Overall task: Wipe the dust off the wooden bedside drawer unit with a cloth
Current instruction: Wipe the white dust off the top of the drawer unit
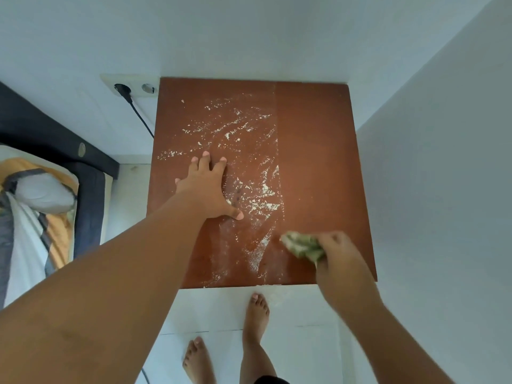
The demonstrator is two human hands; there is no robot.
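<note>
The reddish-brown wooden top of the bedside drawer unit [313, 139] fills the middle of the head view. White dust [241, 128] lies scattered over its left and centre part, while the right strip is clean. My left hand [210, 189] rests flat on the top with fingers spread, in the dusty area. My right hand [340, 256] grips a crumpled green cloth [303, 245] pressed on the wood near the front edge, at the border between dust and clean strip.
White walls close in behind and on the right of the unit. A double wall socket [133, 88] with a black plug and cable sits at the left rear. A bed with dark frame [88, 195] stands at the left. My bare feet [256, 314] stand on the white tiled floor.
</note>
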